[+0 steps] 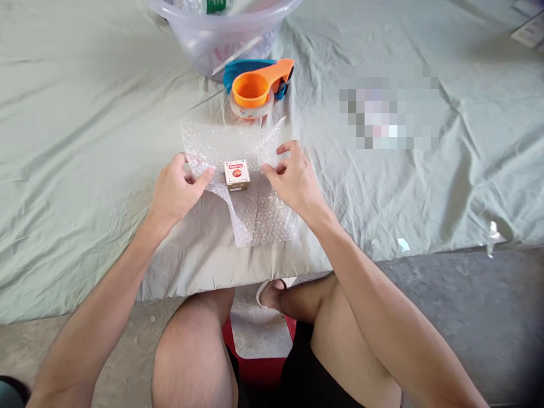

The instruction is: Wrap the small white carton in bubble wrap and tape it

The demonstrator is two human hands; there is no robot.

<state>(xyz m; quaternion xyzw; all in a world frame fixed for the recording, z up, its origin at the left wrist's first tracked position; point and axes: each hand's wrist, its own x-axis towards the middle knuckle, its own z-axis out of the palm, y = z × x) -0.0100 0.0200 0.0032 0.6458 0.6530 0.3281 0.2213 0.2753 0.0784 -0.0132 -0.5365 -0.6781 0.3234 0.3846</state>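
A clear sheet of bubble wrap point(272, 218) is spread over the cloth in front of me. On it sits a small box point(237, 174) with a white top, red print and brownish sides. My left hand point(178, 184) pinches the wrap's left edge between thumb and fingers. At the opposite edge, my right hand point(293, 173) has its fingers curled and grips the wrap. The box lies between my two hands, touched by neither. Both side edges of the wrap are lifted a little.
Beyond the wrap stands an orange and blue tape dispenser point(266, 82) with a tape roll point(251, 109). A translucent basin point(232, 31) holds bottles behind it. Scraps point(403, 245) lie near the front edge of the cloth-covered table point(106, 130). A blurred patch covers something at right.
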